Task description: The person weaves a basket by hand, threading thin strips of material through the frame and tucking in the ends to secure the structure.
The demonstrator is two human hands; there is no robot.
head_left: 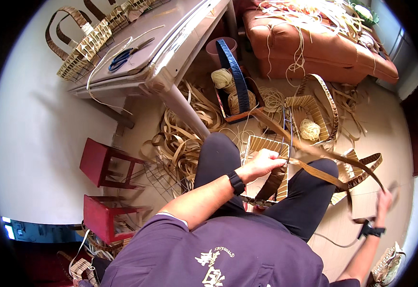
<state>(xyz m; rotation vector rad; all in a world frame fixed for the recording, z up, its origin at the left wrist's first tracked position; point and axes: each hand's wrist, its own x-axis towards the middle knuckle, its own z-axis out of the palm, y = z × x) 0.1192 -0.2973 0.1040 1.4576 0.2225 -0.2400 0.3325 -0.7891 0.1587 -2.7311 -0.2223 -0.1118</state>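
Between my knees is a woven basket (262, 141) of pale strips. My left hand (265, 162) is closed around its handle (272, 184), part of which is wrapped in brown strip and part bare dark wire. From that grip a long brown strip (320, 174) stretches right, and another length of it crosses above my right knee. Out to the right, my right hand (385, 203) is smeared by motion, with the strip running into its closed fingers. Just right of my knee lies another basket with a brown wrapped handle (374, 165), partly hidden by the strip.
A table (137, 79) with scissors (130, 53) and baskets stands at the upper left. Loose strips (182, 138) heap beside its leg. Further off are a blue-handled basket (237, 76) holding cord balls and an orange sofa (304, 52). Red stools (96, 162) stand left.
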